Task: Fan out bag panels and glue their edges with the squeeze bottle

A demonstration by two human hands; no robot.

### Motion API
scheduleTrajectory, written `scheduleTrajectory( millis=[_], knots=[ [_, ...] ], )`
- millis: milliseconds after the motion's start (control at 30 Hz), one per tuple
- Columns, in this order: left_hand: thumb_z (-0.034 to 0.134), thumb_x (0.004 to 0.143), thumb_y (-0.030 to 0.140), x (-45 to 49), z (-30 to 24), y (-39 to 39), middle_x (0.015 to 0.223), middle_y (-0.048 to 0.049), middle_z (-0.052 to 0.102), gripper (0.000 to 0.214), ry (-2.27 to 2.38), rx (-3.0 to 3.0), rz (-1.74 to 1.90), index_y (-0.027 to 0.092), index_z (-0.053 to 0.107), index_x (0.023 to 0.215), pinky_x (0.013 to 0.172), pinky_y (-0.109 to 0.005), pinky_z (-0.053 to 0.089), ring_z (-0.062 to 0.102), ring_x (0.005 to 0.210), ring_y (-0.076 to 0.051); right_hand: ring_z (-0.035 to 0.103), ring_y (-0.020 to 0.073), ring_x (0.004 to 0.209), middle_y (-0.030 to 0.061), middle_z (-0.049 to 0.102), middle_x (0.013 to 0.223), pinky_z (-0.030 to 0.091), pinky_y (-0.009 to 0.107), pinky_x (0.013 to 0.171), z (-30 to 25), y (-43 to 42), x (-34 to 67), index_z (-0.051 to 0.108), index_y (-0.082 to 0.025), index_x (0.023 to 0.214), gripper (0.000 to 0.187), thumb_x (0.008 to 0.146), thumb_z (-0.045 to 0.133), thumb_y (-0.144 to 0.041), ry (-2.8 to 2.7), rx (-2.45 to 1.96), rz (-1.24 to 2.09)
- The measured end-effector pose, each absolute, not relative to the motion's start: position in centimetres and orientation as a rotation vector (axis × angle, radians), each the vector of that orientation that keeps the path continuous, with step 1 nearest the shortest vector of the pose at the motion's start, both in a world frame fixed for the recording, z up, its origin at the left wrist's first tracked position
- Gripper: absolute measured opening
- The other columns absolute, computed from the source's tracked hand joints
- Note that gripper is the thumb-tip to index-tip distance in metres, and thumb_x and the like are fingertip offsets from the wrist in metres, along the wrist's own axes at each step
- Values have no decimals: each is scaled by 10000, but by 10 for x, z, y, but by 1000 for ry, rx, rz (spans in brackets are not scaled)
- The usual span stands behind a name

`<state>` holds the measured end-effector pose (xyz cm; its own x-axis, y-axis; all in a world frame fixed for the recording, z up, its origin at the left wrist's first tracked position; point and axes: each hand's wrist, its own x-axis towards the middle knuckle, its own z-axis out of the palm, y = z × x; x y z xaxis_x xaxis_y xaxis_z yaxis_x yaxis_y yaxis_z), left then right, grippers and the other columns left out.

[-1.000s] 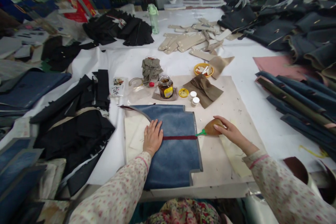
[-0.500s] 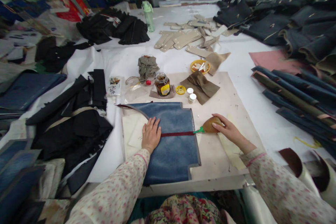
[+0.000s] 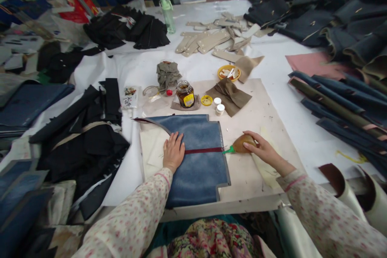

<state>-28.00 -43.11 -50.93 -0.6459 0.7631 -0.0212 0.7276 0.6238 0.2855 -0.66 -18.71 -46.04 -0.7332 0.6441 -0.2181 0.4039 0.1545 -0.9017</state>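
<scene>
A blue suede panel [image 3: 199, 161] with a dark red strip [image 3: 204, 150] across it lies on a beige work board [image 3: 256, 169]. My left hand [image 3: 173, 151] rests flat on the panel's left side, fingers spread, at the strip's left end. My right hand [image 3: 262, 149] is wrapped round a brown squeeze bottle [image 3: 243, 143] whose green nozzle [image 3: 229, 150] touches the panel's right edge at the strip's end.
Behind the panel stand a glue jar [image 3: 185, 94], a yellow lid [image 3: 207, 100], two small white caps [image 3: 218, 105], olive cloth [image 3: 229, 96] and a yellow dish [image 3: 229, 73]. Black fabric piles [image 3: 87, 141] lie left, rolled blue pieces [image 3: 338, 100] right, beige straps [image 3: 211, 40] and a green bottle [image 3: 167, 16] farther back.
Both hands hold the same places on the panel and bottle. The view has tilted slightly, so everything sits a little higher and further left in the picture.
</scene>
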Motion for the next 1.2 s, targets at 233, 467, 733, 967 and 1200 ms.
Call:
scheduleTrajectory(
  millis=[233,467,733,967,1200],
  knots=[
    [299,937,330,-280,-509,-430,1477,-73,393,480,2701,1234,386,190,470,1363,1158,-481,236,311,1398,-238,577,276,1134,88,594,1235,483,425,989,-450,-205,19,549,-247,1249,546,793,647,-530,-2326,-989,1809],
    [303,938,333,-279,-509,-430,1480,-70,389,484,2705,1235,384,188,461,1372,1156,-488,235,309,1399,-237,565,285,1145,104,581,1235,481,437,987,-455,-207,19,536,-230,1226,566,767,665,-535,-2278,-1017,1753],
    [299,938,339,-279,-509,-430,1486,-63,379,487,2695,1230,391,192,457,1375,1161,-479,223,299,1403,-234,565,290,1143,101,592,1215,477,441,990,-450,-220,38,578,-241,1185,530,756,675,-536,-2390,-943,1778],
    [302,940,342,-279,-510,-430,1488,-60,376,486,2699,1225,384,193,456,1376,1163,-472,217,295,1406,-230,577,283,1120,98,602,1198,491,422,972,-450,-219,42,585,-243,1164,507,755,684,-526,-2401,-922,1829],
    [303,941,340,-279,-509,-430,1489,-61,375,486,2699,1224,386,195,451,1381,1163,-470,215,296,1404,-229,575,281,1122,101,592,1197,492,423,965,-451,-225,47,569,-241,1166,500,759,683,-509,-2395,-915,1831]
  ],
)
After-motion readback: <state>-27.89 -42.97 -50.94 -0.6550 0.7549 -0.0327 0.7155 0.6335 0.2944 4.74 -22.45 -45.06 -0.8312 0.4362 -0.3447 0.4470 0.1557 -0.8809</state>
